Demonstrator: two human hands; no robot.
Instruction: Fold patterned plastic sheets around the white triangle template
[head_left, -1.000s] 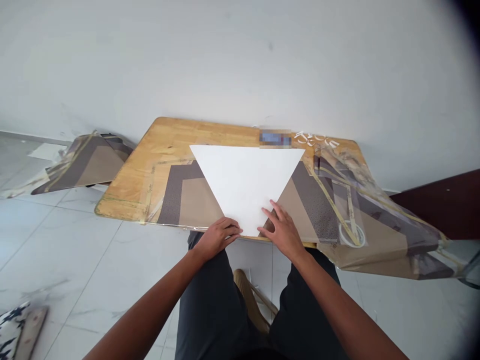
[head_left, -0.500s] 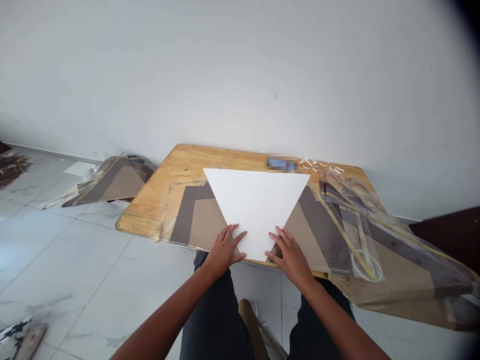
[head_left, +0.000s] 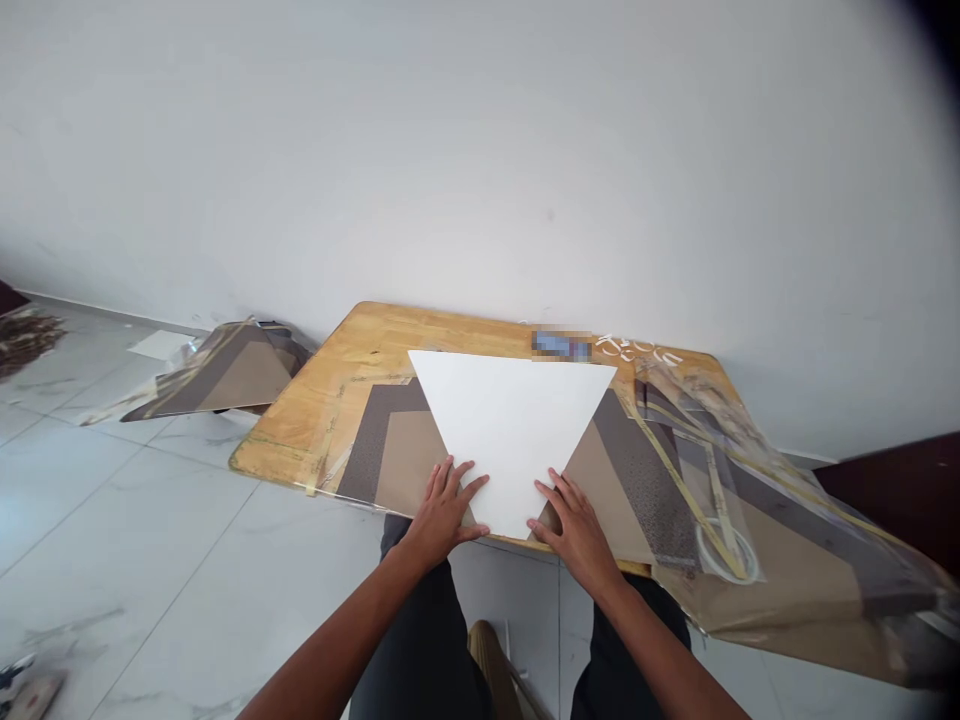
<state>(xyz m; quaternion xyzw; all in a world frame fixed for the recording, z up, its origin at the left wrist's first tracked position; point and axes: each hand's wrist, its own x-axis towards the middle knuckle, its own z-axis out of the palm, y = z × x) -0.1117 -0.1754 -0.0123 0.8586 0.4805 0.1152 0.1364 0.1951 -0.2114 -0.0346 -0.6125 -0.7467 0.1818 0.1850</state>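
A white trapezoid sheet [head_left: 514, 430] lies flat on the table, its wide edge toward the wall and its narrow edge toward me. My left hand [head_left: 442, 510] rests on its lower left edge with fingers spread. Opposite it, my right hand [head_left: 574, 515] presses the lower right edge, fingers also apart. Beneath the sheet is a brown patterned piece [head_left: 622, 480] with a dark border and tan middle, showing on both sides. Clear plastic seems to cover part of it.
The wooden table [head_left: 300, 420] stands against a white wall. White scraps [head_left: 637, 350] and a blurred blue item [head_left: 561, 345] lie at its back. To the right, plastic-wrapped brown pieces [head_left: 795, 540] overhang the edge, with a tape roll [head_left: 727, 550] on them. Another brown piece [head_left: 232, 370] sits left of the table.
The whole view has shifted slightly, so the table sits a little lower. Both hands stay at the same places on the white sheet.
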